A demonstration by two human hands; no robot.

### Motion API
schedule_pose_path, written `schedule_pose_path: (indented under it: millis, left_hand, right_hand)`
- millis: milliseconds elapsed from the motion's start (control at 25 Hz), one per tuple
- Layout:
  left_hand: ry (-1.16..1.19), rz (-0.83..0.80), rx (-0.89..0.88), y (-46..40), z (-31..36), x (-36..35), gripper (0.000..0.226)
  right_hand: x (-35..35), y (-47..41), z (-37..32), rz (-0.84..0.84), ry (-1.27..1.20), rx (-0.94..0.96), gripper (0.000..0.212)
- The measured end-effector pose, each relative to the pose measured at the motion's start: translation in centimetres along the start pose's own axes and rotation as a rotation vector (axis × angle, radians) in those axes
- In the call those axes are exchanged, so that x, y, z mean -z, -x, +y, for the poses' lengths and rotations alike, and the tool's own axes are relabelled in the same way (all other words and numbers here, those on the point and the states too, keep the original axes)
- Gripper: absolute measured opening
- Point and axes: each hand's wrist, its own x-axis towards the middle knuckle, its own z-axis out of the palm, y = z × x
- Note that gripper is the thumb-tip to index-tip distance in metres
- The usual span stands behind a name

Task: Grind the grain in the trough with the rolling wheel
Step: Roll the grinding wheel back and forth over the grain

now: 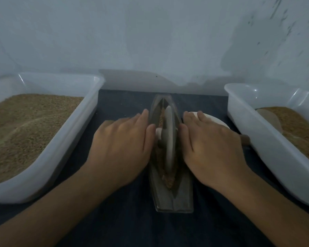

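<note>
Trough (173, 195): grey, boat-shaped, lay lengthwise at centre on a dark cloth (150, 229), brown grain (168, 180) along its groove. Rolling wheel (168, 138): stood upright on edge in the groove. Left hand (121, 148) and right hand (212, 148): fingers straight, pressed flat on the wheel's axle either side. White bins of grain, left (48, 157) and right (268, 143), flanked the trough.

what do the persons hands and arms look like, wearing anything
Both are bare: the left hand and right hand show no gloves, rings or watch, and the forearms carry no sleeves as far as the picture reaches. The dim, slightly blurred view hides finer detail.
</note>
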Motion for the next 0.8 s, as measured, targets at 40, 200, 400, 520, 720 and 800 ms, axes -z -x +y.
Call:
schedule_pose_path:
  millis: [40,200,400,520,720,800]
  left_hand:
    - [0.041,0.050,-0.007,0.8,-0.3,0.1,0.053]
    - [-0.159,-0.110,-0.035,-2.6,-0.9,-1.2,0.059]
    - [-0.012,-0.310,0.280,-12.7,-2.5,-4.7,0.035]
    - [-0.122,-0.257,0.140,-9.3,-2.4,-4.6,0.026]
    - [-0.060,0.036,0.022,-0.5,0.0,-0.9,0.050]
    - [-0.080,0.067,-0.020,-0.9,0.1,-1.0,0.054]
  right_hand:
    - [0.4,0.7,-0.3,0.018,0.012,0.025,0.069]
    - [-0.3,-3.8,-0.3,-0.100,0.081,0.008,0.063]
    - [-3.0,-13.2,1.6,-0.229,0.064,-0.124,0.037]
    - [-2.8,-11.0,0.5,-0.144,0.112,-0.049,0.041]
    - [0.1,0.7,0.3,-0.015,-0.048,-0.016,0.064]
    - [0.4,0.2,1.2,-0.063,-0.065,0.005,0.066]
